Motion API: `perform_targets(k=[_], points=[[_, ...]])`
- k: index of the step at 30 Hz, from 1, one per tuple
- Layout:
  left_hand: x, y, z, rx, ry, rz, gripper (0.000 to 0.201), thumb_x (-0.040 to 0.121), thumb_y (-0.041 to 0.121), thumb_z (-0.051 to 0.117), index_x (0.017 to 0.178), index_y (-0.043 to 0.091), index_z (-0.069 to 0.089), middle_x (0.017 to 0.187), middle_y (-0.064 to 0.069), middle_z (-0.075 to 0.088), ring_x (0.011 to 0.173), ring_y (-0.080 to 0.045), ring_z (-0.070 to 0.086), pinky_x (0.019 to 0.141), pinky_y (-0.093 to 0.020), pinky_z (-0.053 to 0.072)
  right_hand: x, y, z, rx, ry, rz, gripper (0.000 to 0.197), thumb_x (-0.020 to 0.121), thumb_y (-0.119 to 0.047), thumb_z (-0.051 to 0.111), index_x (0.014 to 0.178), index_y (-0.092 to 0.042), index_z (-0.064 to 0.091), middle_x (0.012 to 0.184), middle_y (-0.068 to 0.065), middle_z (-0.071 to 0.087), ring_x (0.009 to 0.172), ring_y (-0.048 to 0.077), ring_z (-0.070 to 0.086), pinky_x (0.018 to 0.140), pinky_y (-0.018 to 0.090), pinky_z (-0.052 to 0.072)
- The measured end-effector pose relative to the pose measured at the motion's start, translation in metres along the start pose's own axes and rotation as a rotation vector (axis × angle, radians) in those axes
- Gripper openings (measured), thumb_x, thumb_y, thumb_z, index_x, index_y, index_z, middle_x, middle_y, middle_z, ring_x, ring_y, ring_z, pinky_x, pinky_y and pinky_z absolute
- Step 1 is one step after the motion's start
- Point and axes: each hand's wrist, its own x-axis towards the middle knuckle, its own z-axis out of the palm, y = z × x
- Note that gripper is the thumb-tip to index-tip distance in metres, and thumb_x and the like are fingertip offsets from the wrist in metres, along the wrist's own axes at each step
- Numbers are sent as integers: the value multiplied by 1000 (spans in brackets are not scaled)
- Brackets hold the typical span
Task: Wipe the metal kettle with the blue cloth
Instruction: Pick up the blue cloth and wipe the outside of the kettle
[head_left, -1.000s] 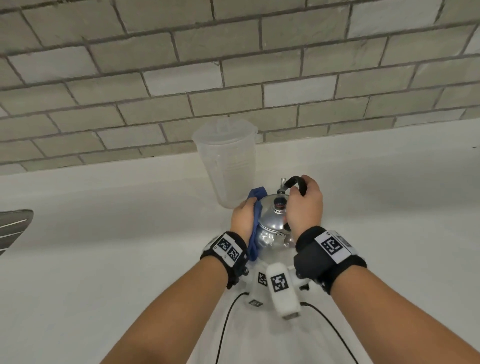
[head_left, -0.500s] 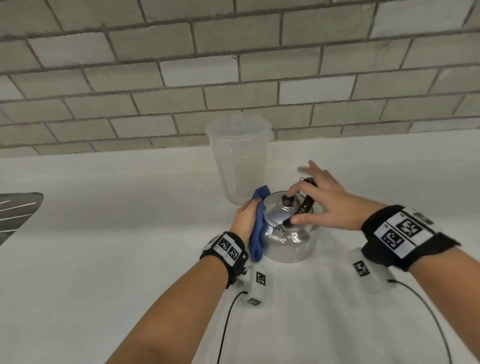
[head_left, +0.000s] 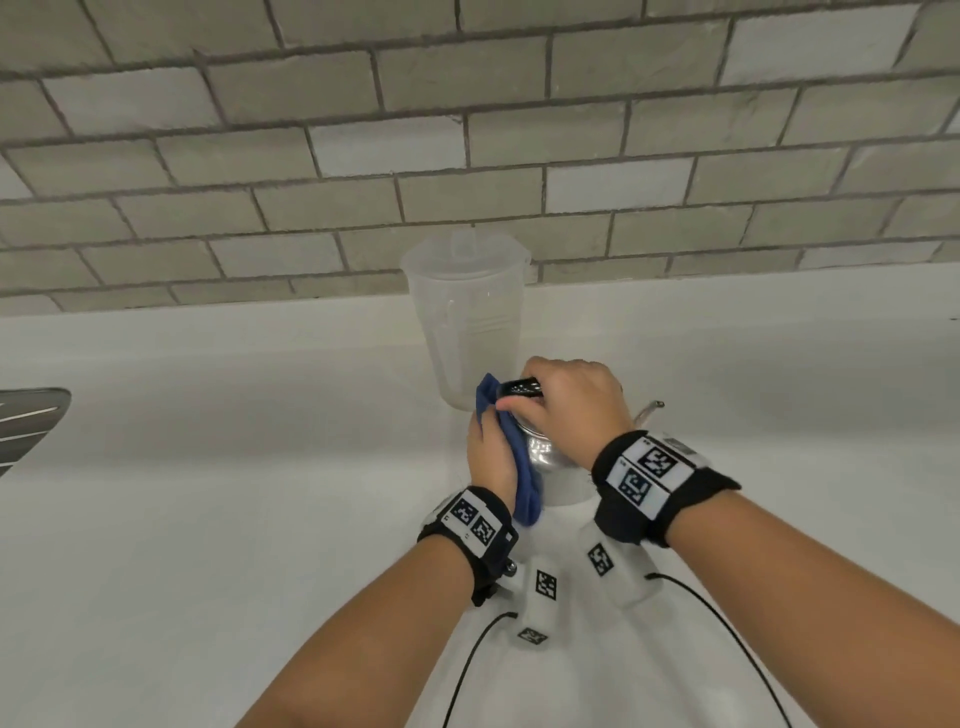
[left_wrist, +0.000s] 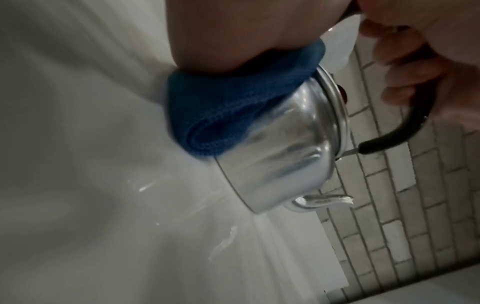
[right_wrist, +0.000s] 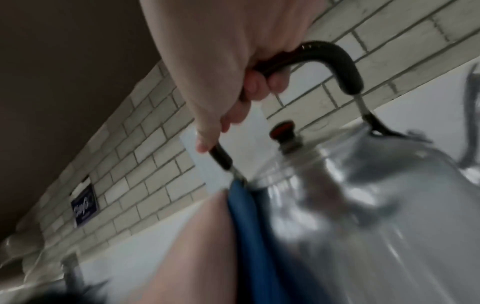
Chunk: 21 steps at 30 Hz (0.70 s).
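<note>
While my right hand (head_left: 569, 402) curls its fingers around the black handle (right_wrist: 335, 55), the metal kettle (left_wrist: 280, 156) sits on the white counter (head_left: 208, 493), and my left hand (head_left: 488, 457) presses the blue cloth (head_left: 519, 467) flat against its side.

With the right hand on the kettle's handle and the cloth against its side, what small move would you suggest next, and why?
Probably slide the blue cloth round the metal kettle wall toward the spout. The left hand presses the cloth on one side only, the wall there looks uncovered, and the right hand grips the black handle to steady it.
</note>
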Motion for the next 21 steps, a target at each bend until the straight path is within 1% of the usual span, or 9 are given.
perform_targets(k=[2,4,5,7,10,13,15,18,21], points=[[-10,1,2,61,3,83,60,94,55,45,144,22,50,137,-9,61,127,-23,57,112,-40,39,10,1,-2,79,-40,2,39,87,-56,52,100,-19,56,82,-2,67,75,19,62,65,29,45],[-13,5,1,144,-2,97,49,101,39,39,144,18,48,132,-8,62,122,-22,58,110,-40,41,18,9,-8,140,-126,-37,37,89,-52,51,103,-19,57,86,0,67,77,20,62,65,30,46],[-10,6,-1,157,-13,85,47,101,37,38,143,18,49,131,-8,62,121,-23,58,111,-41,40,22,15,-12,138,-165,-56,38,90,-53,49,100,-18,59,85,1,67,76,21,61,64,31,46],[-4,14,-6,162,-43,52,51,97,44,40,139,19,54,129,-6,64,120,-23,59,111,-43,39,27,27,-16,135,-213,-37,41,89,-58,47,95,-20,61,81,0,65,74,20,59,64,32,46],[14,15,-11,194,-54,-13,59,86,58,44,125,20,64,119,-7,71,115,-24,63,111,-46,40,34,41,-14,299,-201,143,41,87,-59,48,91,-22,62,76,-1,63,71,18,57,63,32,44],[36,3,-13,179,-111,-87,69,75,70,54,123,23,69,118,-7,74,116,-25,65,112,-46,39,47,46,-10,299,-227,310,41,91,-56,45,90,-19,61,73,-4,58,73,19,55,63,31,38],[37,13,-10,153,-130,-114,62,81,64,56,120,18,71,114,-10,75,114,-26,66,111,-43,40,52,49,-7,339,-272,442,42,94,-50,44,92,-13,64,70,-6,54,70,19,53,66,30,37],[35,26,-5,124,-99,-115,40,101,36,48,117,5,68,117,-21,70,117,-34,62,109,-38,41,45,57,-1,649,-268,690,37,97,-33,46,93,-3,66,68,4,54,57,20,49,64,34,44],[24,24,-2,167,-33,-97,34,101,32,48,114,8,68,120,-21,68,119,-35,60,109,-41,41,28,55,0,883,-204,876,29,99,-23,44,98,0,61,68,10,51,45,23,44,50,30,40]])
